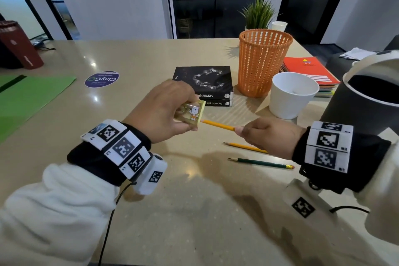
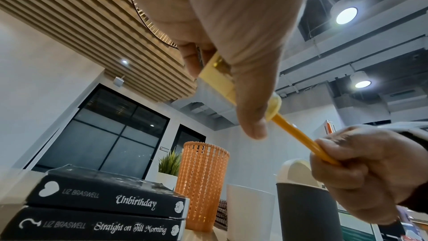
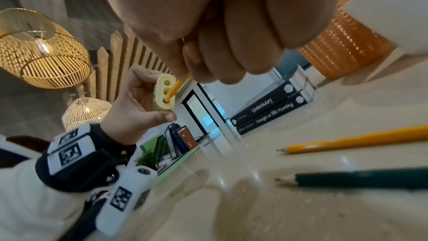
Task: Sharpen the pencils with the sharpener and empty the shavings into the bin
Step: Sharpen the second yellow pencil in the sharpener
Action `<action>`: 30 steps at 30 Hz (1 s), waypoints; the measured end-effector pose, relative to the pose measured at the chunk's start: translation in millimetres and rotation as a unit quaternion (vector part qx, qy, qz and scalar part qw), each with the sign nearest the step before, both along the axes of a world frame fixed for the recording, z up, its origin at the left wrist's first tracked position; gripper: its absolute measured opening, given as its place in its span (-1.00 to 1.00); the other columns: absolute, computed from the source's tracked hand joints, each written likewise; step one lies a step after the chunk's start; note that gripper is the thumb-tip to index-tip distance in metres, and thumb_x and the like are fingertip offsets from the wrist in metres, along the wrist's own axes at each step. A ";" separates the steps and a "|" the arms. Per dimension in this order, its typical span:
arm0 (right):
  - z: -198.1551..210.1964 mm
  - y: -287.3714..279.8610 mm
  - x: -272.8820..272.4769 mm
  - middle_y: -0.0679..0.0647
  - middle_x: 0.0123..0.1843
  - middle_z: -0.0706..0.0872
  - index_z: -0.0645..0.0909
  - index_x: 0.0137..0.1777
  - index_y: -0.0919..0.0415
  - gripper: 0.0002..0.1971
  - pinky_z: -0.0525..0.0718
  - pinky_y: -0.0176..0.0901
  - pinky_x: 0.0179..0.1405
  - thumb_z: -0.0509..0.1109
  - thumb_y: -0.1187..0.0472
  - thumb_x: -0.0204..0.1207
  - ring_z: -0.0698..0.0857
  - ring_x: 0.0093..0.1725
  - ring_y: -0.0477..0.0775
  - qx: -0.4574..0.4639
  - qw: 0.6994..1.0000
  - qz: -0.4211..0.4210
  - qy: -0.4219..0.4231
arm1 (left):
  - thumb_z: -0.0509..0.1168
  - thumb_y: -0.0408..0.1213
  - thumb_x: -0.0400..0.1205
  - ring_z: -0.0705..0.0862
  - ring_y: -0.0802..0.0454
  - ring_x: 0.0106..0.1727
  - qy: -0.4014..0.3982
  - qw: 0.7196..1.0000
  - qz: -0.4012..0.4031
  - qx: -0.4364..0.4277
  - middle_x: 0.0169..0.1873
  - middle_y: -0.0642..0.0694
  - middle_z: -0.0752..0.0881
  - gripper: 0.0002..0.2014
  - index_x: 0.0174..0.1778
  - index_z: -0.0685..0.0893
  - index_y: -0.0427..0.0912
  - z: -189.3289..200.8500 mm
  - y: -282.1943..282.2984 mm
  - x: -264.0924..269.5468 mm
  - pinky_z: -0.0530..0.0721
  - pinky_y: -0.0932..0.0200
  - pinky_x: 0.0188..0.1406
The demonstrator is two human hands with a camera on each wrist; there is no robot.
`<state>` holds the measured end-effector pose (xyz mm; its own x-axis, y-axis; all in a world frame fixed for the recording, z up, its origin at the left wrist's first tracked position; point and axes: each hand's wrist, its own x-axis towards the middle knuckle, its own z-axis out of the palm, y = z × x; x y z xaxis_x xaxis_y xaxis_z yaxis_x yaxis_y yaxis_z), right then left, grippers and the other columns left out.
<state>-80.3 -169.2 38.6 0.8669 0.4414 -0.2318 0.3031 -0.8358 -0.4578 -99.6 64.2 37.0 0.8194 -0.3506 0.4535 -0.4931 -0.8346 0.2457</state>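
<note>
My left hand (image 1: 164, 110) grips a small yellow box sharpener (image 1: 192, 112) with a cartoon picture, held above the table. My right hand (image 1: 267, 136) pinches a yellow pencil (image 1: 218, 125) whose tip is pushed into the sharpener. The right wrist view shows the sharpener's (image 3: 165, 94) three-hole face, with the pencil (image 3: 177, 87) in the lowest hole. In the left wrist view the pencil (image 2: 301, 137) runs from the sharpener (image 2: 220, 78) to my right hand (image 2: 361, 171). A second yellow pencil (image 1: 246, 147) and a green pencil (image 1: 262, 163) lie on the table under my right hand. A dark bin (image 1: 364, 101) with a swing lid stands at the right.
Two stacked black books (image 1: 205, 84), an orange mesh basket (image 1: 262, 62) and a white cup (image 1: 291, 95) stand behind my hands. Notebooks (image 1: 308, 71) lie at the far right, a green folder (image 1: 28, 97) at the left, a round sticker (image 1: 102, 79) between.
</note>
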 end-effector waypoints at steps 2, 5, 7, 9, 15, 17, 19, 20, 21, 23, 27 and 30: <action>-0.1 -0.1 -0.2 0.05 -0.47 0.36 0.31 -0.42 0.18 -0.52 0.33 -0.08 -0.34 0.05 -0.15 0.61 0.38 -0.41 0.05 -0.013 1.000 0.007 -0.015 | 0.60 -0.06 0.21 0.51 0.06 -0.01 0.036 0.998 0.037 -0.023 -0.03 -0.07 0.64 -0.44 0.04 0.55 -0.11 0.4 2.4 0.7 0.54 0.13 -0.03; -0.5 -0.8 0.2 0.03 -0.48 0.39 0.30 -0.45 0.15 -0.51 0.38 -0.06 -0.31 0.02 -0.15 0.62 0.43 -0.40 0.06 -0.025 0.999 0.011 -0.047 | 0.60 -0.06 0.21 0.45 0.17 0.00 0.082 0.993 0.070 -0.048 -0.01 0.07 0.55 -0.44 0.05 0.50 0.00 -0.9 6.2 2.3 0.43 0.34 -0.07; -1.4 -2.9 1.2 0.03 -0.48 0.41 0.30 -0.45 0.14 -0.51 0.40 -0.06 -0.31 0.01 -0.15 0.62 0.44 -0.41 0.05 -0.025 0.998 0.009 -0.058 | 0.61 -0.07 0.22 0.47 0.15 0.02 0.098 0.989 0.082 -0.069 -0.02 0.09 0.54 -0.44 0.04 0.47 0.07 -0.8 8.4 1.4 0.44 0.25 -0.03; -3.0 -5.1 2.5 0.03 -0.48 0.41 0.30 -0.45 0.14 -0.51 0.42 -0.06 -0.32 0.00 -0.15 0.62 0.44 -0.40 0.04 -0.027 0.998 0.013 -0.063 | 0.61 -0.09 0.23 0.50 0.13 0.04 0.108 0.986 0.090 -0.087 -0.01 0.09 0.55 -0.44 0.07 0.48 0.04 -0.5 11.4 -0.4 0.48 0.20 0.02; -5.1 -11.0 2.8 0.04 -0.45 0.49 0.36 -0.42 0.13 -0.52 0.48 -0.03 -0.28 -0.03 -0.16 0.61 0.51 -0.35 0.07 -0.038 0.994 0.028 -0.097 | 0.61 -0.15 0.24 0.59 0.20 -0.01 0.132 0.976 0.100 -0.141 -0.04 0.12 0.61 -0.46 0.04 0.49 0.07 -5.0 19.9 -1.9 0.45 0.52 -0.07; -5.5 -12.1 2.7 0.04 -0.46 0.48 0.36 -0.42 0.13 -0.52 0.48 -0.03 -0.29 -0.03 -0.16 0.61 0.51 -0.36 0.07 -0.041 0.993 0.037 -0.108 | 0.61 -0.15 0.24 0.59 0.27 0.00 0.137 0.973 0.101 -0.157 -0.07 0.19 0.60 -0.48 0.03 0.49 0.07 -5.3 20.3 -2.6 0.48 0.45 -0.05; -5.8 -12.4 1.8 0.01 -0.48 0.46 0.34 -0.44 0.11 -0.53 0.47 -0.03 -0.30 -0.03 -0.15 0.62 0.49 -0.37 0.05 -0.043 0.990 0.047 -0.123 | 0.60 -0.14 0.26 0.58 0.31 -0.01 0.142 0.971 0.102 -0.165 -0.09 0.22 0.60 -0.48 0.04 0.49 0.07 -4.6 20.4 -3.6 0.50 0.41 -0.04; -6.0 -12.4 1.1 0.00 -0.49 0.46 0.33 -0.44 0.11 -0.53 0.48 -0.02 -0.30 -0.03 -0.14 0.62 0.49 -0.37 0.05 -0.045 0.989 0.051 -0.134 | 0.59 -0.14 0.26 0.58 0.34 -0.01 0.144 0.970 0.101 -0.170 -0.09 0.23 0.59 -0.49 0.04 0.49 0.07 -4.0 20.4 -3.9 0.50 0.43 -0.04; -6.5 -12.7 0.7 -0.01 -0.49 0.46 0.33 -0.43 0.10 -0.53 0.50 -0.01 -0.30 -0.04 -0.15 0.61 0.50 -0.37 0.05 -0.046 0.986 0.054 -0.148 | 0.59 -0.14 0.27 0.57 0.39 -0.02 0.145 0.969 0.098 -0.174 -0.09 0.25 0.59 -0.49 0.05 0.50 0.08 -3.8 20.4 -3.9 0.49 0.49 -0.05; -7.9 -13.3 0.2 -0.01 -0.50 0.45 0.29 -0.44 0.08 -0.54 0.51 0.01 -0.32 -0.11 -0.19 0.56 0.51 -0.37 0.06 -0.042 0.981 0.060 -0.181 | 0.58 -0.13 0.28 0.55 0.52 -0.05 0.148 0.968 0.090 -0.180 -0.09 0.28 0.60 -0.50 0.06 0.51 0.10 -3.7 20.0 -4.1 0.46 0.62 -0.07; -15.3 -15.2 0.6 -0.03 -0.50 0.45 0.23 -0.43 0.01 -0.56 0.56 0.06 -0.37 -0.24 -0.23 0.48 0.52 -0.39 0.08 -0.021 0.966 0.069 -0.247 | 0.57 -0.12 0.27 0.57 0.48 -0.06 0.163 0.966 0.073 -0.185 -0.07 0.24 0.64 -0.54 -0.01 0.53 0.21 -3.1 18.9 -5.8 0.45 0.66 -0.11; -20.2 -16.0 0.4 -0.07 -0.52 0.41 0.22 -0.37 -0.02 -0.59 0.54 0.03 -0.42 -0.24 -0.21 0.55 0.52 -0.40 0.10 -0.009 0.955 0.075 -0.287 | 0.57 -0.11 0.27 0.59 0.38 -0.03 0.170 0.965 0.065 -0.188 -0.05 0.20 0.66 -0.56 -0.05 0.52 0.27 -2.5 19.0 -7.2 0.49 0.58 -0.09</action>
<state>-80.0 -185.3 18.4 0.7806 0.5714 0.2534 0.6171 -0.7689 -0.1673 -106.8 83.2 34.6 0.9693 -0.0976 0.2258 -0.2275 -0.7043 0.6725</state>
